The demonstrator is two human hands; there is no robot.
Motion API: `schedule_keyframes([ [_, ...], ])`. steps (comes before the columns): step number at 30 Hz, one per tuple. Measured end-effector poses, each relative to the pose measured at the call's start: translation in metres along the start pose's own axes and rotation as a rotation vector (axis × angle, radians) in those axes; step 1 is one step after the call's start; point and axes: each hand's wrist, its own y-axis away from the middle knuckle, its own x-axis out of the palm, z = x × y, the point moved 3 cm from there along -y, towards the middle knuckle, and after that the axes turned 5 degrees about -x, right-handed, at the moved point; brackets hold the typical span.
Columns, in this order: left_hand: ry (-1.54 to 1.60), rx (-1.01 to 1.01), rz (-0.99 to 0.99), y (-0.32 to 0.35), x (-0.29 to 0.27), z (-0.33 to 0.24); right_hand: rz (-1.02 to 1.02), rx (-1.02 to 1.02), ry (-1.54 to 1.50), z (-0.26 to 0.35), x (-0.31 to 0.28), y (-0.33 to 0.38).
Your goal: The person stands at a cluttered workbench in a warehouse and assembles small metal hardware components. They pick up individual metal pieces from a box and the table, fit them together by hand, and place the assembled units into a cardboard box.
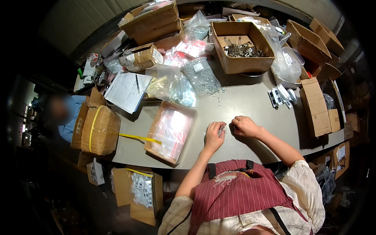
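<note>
Clear plastic bag [222, 132] at left hand [214, 135] fingertips, right hand [245, 126] near

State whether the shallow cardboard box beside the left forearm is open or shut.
Open: no lid covers the shallow cardboard box, and the clear plastic bags inside are plainly visible.

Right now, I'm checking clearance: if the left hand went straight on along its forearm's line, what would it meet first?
The left hand would probably meet the carton of metal parts first, perhaps brushing small loose pieces left of that line; depth is hard to judge.
</note>
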Motion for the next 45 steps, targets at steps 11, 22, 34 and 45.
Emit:
schedule_keyframes([
  [11, 0.057, -0.121, -0.022, 0.003, -0.002, 0.01, -0.163, 0.011, -0.434, 0.057, -0.03, -0.024],
  [22, 0.1, -0.151, 0.019, 0.001, -0.006, 0.004, -0.044, 0.286, 0.002, 0.021, -0.013, 0.007],
  [34, 0.057, -0.226, 0.036, 0.004, -0.001, 0.013, -0.271, 0.054, -0.404, 0.066, -0.021, -0.017],
  [45, 0.063, -0.103, -0.087, 0.007, 0.001, 0.012, -0.606, 0.768, 0.52, -0.086, -0.111, 0.069],
])
